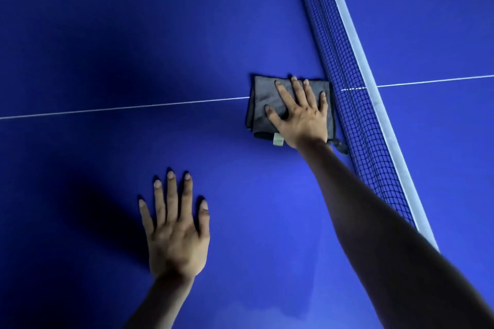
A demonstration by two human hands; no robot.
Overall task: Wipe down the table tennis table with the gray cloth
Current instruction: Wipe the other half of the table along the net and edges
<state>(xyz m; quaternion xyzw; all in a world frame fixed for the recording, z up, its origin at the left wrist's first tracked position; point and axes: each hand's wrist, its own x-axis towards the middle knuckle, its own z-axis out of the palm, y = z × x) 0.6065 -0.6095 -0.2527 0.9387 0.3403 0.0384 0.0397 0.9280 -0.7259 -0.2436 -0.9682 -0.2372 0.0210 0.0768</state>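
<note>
Head view, single frame. Blue table tennis table (133,35) fills the picture, seen from above at a tilt. White centre line (120,107) crosses the surface from the left edge toward the middle, passes under the cloth and reappears beyond the net. Net (355,104) runs diagonally from the top centre down to the right, dark mesh with a white top band (361,61).

Gray cloth (267,104) lies folded flat on the near half of the table, directly over the centre line, its right edge just beside the foot of the net. A pale label (278,140) sticks out at its near edge, and a dark cord or loop (340,145) trails from its near right corner against the net base.

Right hand (299,117) rests palm down on the cloth, fingers straight and spread, thumb extended to the left; nothing is gripped, the cloth is held only by flat pressure. The right forearm reaches in from the lower right corner.

Left hand (176,232) lies palm down on the bare table surface, well apart from the cloth, toward the lower left. Its fingers are straight and slightly spread, holding nothing. Its shadow falls to the left on the table.
</note>
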